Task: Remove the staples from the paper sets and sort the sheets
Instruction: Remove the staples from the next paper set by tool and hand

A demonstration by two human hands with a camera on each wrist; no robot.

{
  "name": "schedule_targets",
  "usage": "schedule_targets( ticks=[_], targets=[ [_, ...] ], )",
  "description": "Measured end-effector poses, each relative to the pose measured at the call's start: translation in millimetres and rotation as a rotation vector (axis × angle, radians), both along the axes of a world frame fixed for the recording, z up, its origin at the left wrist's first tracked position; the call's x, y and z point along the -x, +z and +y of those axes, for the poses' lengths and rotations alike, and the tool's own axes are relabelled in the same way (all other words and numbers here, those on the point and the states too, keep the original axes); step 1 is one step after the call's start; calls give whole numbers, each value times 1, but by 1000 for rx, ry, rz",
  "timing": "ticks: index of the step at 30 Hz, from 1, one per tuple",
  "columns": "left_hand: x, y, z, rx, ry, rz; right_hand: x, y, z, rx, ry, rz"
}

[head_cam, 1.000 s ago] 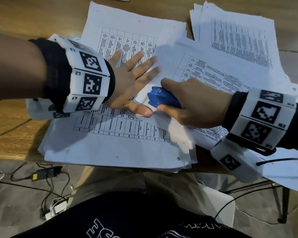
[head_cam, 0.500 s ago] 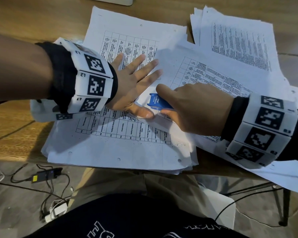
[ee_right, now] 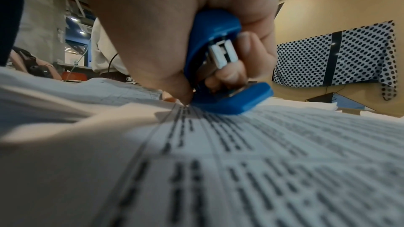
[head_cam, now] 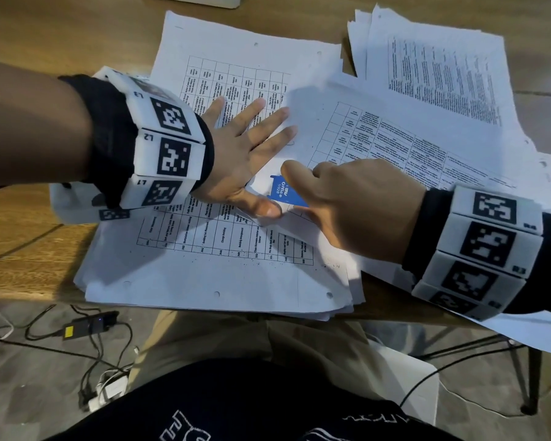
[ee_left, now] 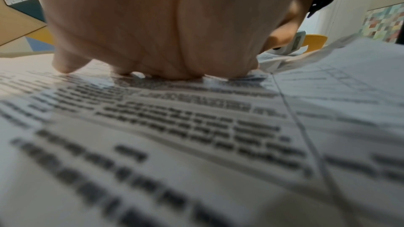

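On the wooden desk [head_cam: 39, 256], at the corner of an overlapping paper set [head_cam: 379, 144], sits a small blue staple remover [head_cam: 285, 194] printed in white with what reads as "Office" and, below it, digits that look like "1928"; a further line of lettering is partly covered. The right hand [head_cam: 353, 205] grips this tool, forefinger laid along its top and thumb against its near side, and the right wrist view shows the other fingers [ee_right: 227, 73] curled in behind its metal core while the blue base rests flat on the sheet. The left hand [head_cam: 245, 157] lies palm down with fingers straight and spread, pressing on the table-printed sheets [head_cam: 204, 265], its thumb touching the paper just beside the tool's front end. Those sheets carry ruled tables of small text that is too fine to read. A third pile of text pages [head_cam: 442, 68] lies at the far right of the desk. White wrist bands with black square codes are marked "L1", "L2", "L3" on the left; the right band's labels are blurred.
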State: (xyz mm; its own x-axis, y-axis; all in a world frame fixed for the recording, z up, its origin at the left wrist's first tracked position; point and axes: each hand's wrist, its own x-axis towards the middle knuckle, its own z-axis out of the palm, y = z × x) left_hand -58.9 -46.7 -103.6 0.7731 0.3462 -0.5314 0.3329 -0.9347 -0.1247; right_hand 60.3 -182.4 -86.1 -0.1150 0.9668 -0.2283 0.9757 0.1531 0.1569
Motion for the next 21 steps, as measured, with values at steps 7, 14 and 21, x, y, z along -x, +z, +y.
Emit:
schedule_targets(
  ticks=[7, 14, 21],
  targets=[
    [0, 2, 0, 10, -14, 16, -11, 4, 6, 58, -104, 306],
    [2, 11, -5, 73, 10, -16, -51, 16, 22, -88, -243, 369],
    [10, 13, -23, 168, 214, -219, -104, 10, 32, -198, -437, 162]
  ],
)
